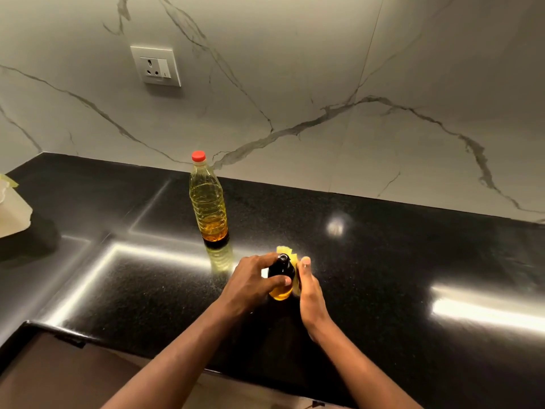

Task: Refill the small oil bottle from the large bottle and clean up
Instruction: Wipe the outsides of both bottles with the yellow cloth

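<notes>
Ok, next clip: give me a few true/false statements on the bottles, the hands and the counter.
1. The large bottle has its red cap on. True.
2. The left hand grips the small bottle. True.
3. The right hand is pouring from the large bottle. False: it presses a yellow cloth against the small bottle.
4. The large bottle lies on its side. False: it stands upright on the black counter.
5. The wall socket has a plug in it. False: nothing is plugged in.

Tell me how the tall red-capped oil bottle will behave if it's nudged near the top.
The large oil bottle is tall on a narrow base, so it would probably tip rather than slide. Its thin ribbed plastic likely flexes when squeezed. Mostly full, it probably feels heavy. The red cap is on, so spilling seems unlikely.
</notes>
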Motion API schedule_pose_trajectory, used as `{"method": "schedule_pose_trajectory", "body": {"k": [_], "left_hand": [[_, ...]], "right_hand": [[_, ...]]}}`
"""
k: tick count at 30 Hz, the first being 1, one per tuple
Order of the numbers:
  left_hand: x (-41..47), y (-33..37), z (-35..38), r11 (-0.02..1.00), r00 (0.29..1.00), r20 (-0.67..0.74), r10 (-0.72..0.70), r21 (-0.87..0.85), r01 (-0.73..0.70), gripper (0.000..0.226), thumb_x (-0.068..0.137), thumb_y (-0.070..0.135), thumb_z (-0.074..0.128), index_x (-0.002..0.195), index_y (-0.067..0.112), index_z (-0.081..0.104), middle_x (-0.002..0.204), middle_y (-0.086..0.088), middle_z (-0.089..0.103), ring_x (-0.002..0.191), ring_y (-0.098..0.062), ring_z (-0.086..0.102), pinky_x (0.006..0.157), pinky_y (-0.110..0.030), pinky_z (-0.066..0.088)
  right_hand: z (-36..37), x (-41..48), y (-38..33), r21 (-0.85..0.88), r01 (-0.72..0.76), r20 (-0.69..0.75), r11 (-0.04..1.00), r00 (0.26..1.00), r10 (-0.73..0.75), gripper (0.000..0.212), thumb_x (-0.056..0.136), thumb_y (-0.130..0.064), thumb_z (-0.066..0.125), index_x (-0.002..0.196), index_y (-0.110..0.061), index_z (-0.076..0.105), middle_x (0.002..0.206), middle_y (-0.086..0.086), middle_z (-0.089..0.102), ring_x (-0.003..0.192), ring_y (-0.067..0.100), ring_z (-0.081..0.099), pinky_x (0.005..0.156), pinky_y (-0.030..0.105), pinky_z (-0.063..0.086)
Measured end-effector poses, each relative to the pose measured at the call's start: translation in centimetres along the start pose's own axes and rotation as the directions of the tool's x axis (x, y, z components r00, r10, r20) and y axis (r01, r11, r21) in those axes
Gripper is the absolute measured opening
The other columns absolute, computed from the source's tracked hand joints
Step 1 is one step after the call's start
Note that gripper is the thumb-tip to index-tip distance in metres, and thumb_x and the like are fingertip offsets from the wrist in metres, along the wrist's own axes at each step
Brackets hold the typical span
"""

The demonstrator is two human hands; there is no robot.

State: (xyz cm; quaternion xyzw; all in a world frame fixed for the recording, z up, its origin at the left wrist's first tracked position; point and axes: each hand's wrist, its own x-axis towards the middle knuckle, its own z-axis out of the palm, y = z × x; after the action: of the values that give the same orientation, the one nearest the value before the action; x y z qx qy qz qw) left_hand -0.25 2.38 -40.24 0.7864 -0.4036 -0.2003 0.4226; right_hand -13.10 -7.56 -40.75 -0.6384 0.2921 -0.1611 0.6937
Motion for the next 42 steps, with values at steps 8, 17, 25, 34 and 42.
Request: {"method": "schedule_pose_trajectory", "body": {"k": [8,17,25,34,42], "left_hand": [[2.6,0.5,-2.7,1.000,0.948,0.316,-0.027,0.019,0.022,0.055,0.088,0.025,0.084,0.139,0.034,0.065,0.134,0.020,0.066,0.120,0.016,0.055,0.104,-0.012,0.039],[4.7,1.3,-4.4,0.994,0.902,0.417,-0.109,0.047,0.099,0.079,0.075,0.040,0.077,0.150,0.035,0.053,0.161,0.008,0.044,0.147,-0.012,0.039,0.118,-0.039,0.034],[0.6,1.0,0.0,0.988,0.995,-0.055,0.086,0.130,-0.079,0.033,0.084,0.036,0.082,0.116,0.031,0.079,0.099,0.013,0.080,0.088,0.002,0.070,0.076,-0.028,0.055],[1.6,1.6,-0.8,0.983,1.000,0.011,-0.010,0.184,0.008,0.019,0.078,0.031,0.086,0.096,0.029,0.081,0.078,0.010,0.074,0.069,0.002,0.062,0.058,-0.013,0.035],[1.4,1.2,-0.5,0.994,1.000,0.001,-0.028,0.109,0.028,0.025,0.077,0.031,0.088,0.101,0.029,0.083,0.086,0.010,0.079,0.082,-0.004,0.071,0.076,-0.032,0.055]], "right_hand": [[-1.1,1.2,-0.1,-0.074,-0.095,-0.221,0.993,0.972,0.076,0.033,0.108,-0.029,0.051,0.092,-0.022,0.079,0.091,0.000,0.079,0.092,0.018,0.073,0.083,0.032,0.054],[-1.1,0.0,-0.5,-0.012,0.020,-0.426,1.000,0.904,-0.023,0.019,0.095,-0.004,0.070,0.096,-0.020,0.081,0.089,-0.001,0.079,0.087,0.014,0.075,0.086,0.040,0.063],[-1.7,-0.2,0.7,-0.759,0.352,0.102,0.548,0.895,-0.435,0.049,0.095,0.000,0.055,0.141,-0.016,0.063,0.143,-0.001,0.058,0.116,0.011,0.049,0.108,0.016,0.038],[-1.8,0.9,-0.3,-0.908,0.269,0.154,0.322,0.928,-0.339,0.066,0.094,-0.032,0.020,0.153,-0.018,0.048,0.154,0.010,0.045,0.118,0.028,0.050,0.099,0.042,0.049],[-2.2,0.5,-1.4,-0.923,0.269,0.204,0.274,0.948,-0.243,0.056,0.099,-0.022,0.032,0.155,-0.023,0.041,0.154,0.001,0.038,0.124,0.022,0.043,0.102,0.037,0.043]]}}
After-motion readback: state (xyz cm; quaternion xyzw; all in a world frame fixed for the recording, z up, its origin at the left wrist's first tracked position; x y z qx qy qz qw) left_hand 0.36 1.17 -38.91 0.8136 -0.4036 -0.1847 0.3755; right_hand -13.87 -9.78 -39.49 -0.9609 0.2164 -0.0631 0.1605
